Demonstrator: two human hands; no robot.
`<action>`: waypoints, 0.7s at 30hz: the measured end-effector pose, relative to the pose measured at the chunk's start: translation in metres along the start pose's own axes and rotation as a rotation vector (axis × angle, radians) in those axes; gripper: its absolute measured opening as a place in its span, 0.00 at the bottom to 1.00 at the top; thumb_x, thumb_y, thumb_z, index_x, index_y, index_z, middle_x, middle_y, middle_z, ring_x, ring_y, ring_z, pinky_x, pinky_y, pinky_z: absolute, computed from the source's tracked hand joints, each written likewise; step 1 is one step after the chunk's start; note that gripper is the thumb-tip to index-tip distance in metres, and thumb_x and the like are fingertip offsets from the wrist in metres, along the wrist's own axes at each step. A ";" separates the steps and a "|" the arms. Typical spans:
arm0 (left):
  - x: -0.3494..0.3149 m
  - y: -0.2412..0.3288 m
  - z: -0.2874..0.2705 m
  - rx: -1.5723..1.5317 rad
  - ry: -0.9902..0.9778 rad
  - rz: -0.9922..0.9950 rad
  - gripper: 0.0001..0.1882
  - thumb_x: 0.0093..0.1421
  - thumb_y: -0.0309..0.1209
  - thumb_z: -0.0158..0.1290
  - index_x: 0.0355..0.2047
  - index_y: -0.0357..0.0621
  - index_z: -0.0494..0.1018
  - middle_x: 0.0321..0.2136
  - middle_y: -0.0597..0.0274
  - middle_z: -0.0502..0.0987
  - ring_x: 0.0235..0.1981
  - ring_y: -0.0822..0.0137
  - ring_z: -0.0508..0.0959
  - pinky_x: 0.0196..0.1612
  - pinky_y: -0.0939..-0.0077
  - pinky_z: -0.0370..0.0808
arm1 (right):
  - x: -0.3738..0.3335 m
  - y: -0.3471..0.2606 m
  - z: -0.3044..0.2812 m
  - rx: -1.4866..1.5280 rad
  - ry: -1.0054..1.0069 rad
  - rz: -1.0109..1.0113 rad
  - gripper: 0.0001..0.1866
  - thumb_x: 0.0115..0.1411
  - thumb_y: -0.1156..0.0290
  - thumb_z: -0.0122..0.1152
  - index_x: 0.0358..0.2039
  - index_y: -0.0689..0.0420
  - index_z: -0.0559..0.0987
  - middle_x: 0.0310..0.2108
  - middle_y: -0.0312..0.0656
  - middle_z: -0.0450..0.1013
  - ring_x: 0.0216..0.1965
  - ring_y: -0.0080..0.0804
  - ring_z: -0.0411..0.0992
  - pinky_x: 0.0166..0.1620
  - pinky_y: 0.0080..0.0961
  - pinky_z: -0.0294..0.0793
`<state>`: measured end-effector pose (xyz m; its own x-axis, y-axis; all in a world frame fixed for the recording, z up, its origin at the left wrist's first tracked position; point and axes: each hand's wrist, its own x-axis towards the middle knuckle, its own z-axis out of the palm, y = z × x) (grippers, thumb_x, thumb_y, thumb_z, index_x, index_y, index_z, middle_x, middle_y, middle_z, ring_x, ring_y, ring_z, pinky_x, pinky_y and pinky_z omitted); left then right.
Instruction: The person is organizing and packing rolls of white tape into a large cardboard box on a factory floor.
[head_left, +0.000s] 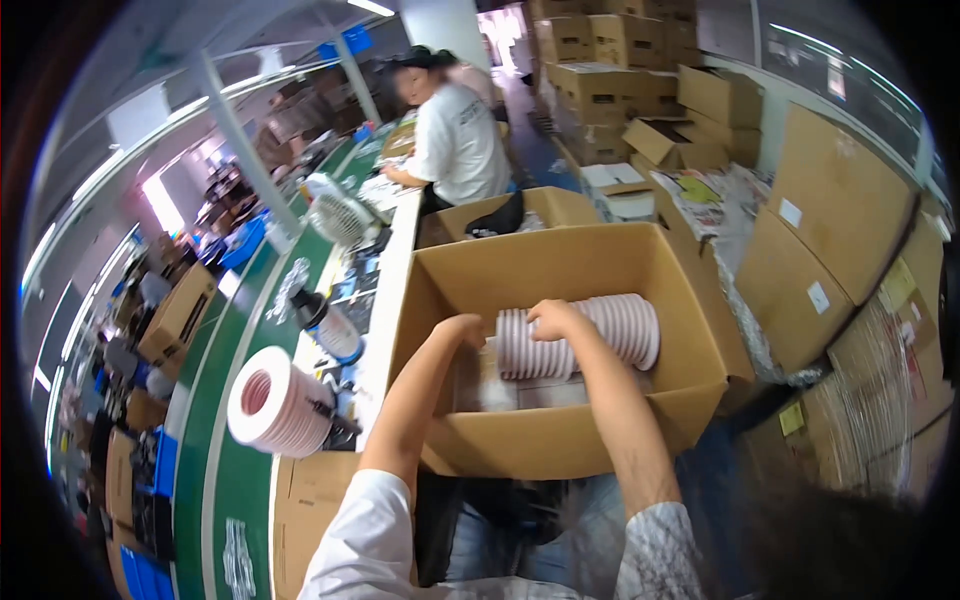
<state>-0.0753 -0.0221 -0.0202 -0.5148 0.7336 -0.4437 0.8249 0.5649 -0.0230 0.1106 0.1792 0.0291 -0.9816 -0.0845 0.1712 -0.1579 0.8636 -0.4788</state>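
A row of white and pinkish ring-shaped rolls (pixel 628 328) lies on its side inside a large open cardboard box (pixel 520 440) in front of me. My right hand (pixel 558 320) reaches over the box's near wall and rests on the row, its fingers curled around the upper left part. Close to the left end of the row, my left hand (pixel 462 330) points downward into the box; its fingers are mostly hidden. Flat pale pieces (pixel 482 390) cover the box's bottom beside the rolls.
On the green conveyor table at left stands another stack of rolls (pixel 265 400), near a dark-capped bottle (pixel 328 328) and a white fan (pixel 338 212). A co-worker in a white shirt (pixel 462 145) sits farther along. Cardboard boxes (pixel 840 215) are stacked at right.
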 end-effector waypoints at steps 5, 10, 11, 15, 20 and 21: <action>0.057 0.051 0.024 -0.732 -0.280 -0.564 0.41 0.58 0.66 0.37 0.58 0.45 0.65 0.43 0.50 0.74 0.40 0.53 0.75 0.39 0.53 0.72 | -0.013 0.032 -0.004 -0.054 -0.327 0.248 0.14 0.45 0.65 0.57 0.31 0.55 0.83 0.34 0.49 0.78 0.36 0.43 0.76 0.43 0.35 0.74; 0.070 0.024 0.020 -0.820 -0.209 -0.431 0.38 0.60 0.63 0.36 0.57 0.46 0.64 0.47 0.54 0.71 0.38 0.60 0.72 0.40 0.60 0.72 | -0.016 0.019 -0.011 -0.012 -0.328 0.322 0.13 0.44 0.70 0.52 0.28 0.56 0.83 0.32 0.51 0.77 0.35 0.45 0.76 0.41 0.36 0.74; 0.072 0.017 0.021 -0.825 -0.177 -0.377 0.36 0.61 0.62 0.36 0.57 0.47 0.64 0.48 0.54 0.71 0.39 0.61 0.73 0.39 0.61 0.72 | -0.013 0.015 -0.013 -0.013 -0.329 0.321 0.13 0.44 0.70 0.51 0.28 0.56 0.83 0.32 0.52 0.77 0.35 0.45 0.76 0.41 0.36 0.74; 0.098 0.042 0.030 -1.022 -0.222 -0.490 0.32 0.63 0.57 0.36 0.56 0.47 0.65 0.47 0.58 0.73 0.34 0.66 0.71 0.36 0.64 0.71 | -0.020 0.014 -0.016 -0.003 -0.370 0.348 0.13 0.47 0.67 0.52 0.29 0.56 0.83 0.30 0.49 0.78 0.34 0.44 0.76 0.40 0.36 0.74; 0.116 0.040 0.045 -1.111 -0.281 -0.444 0.25 0.63 0.52 0.38 0.47 0.47 0.70 0.43 0.61 0.75 0.40 0.63 0.69 0.44 0.64 0.66 | -0.017 0.019 -0.008 0.052 -0.416 0.337 0.14 0.50 0.62 0.55 0.33 0.54 0.83 0.33 0.47 0.78 0.36 0.40 0.76 0.40 0.35 0.74; 0.118 0.046 0.039 -1.105 -0.272 -0.483 0.23 0.63 0.52 0.40 0.42 0.48 0.73 0.40 0.62 0.76 0.37 0.63 0.70 0.43 0.64 0.64 | -0.015 0.020 -0.012 0.013 -0.485 0.346 0.15 0.50 0.62 0.55 0.35 0.54 0.82 0.35 0.46 0.78 0.37 0.40 0.76 0.42 0.34 0.74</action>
<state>-0.0888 0.0759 -0.1086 -0.5368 0.3338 -0.7748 -0.1442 0.8686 0.4741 0.1232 0.2040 0.0277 -0.9129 -0.0194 -0.4077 0.1813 0.8756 -0.4478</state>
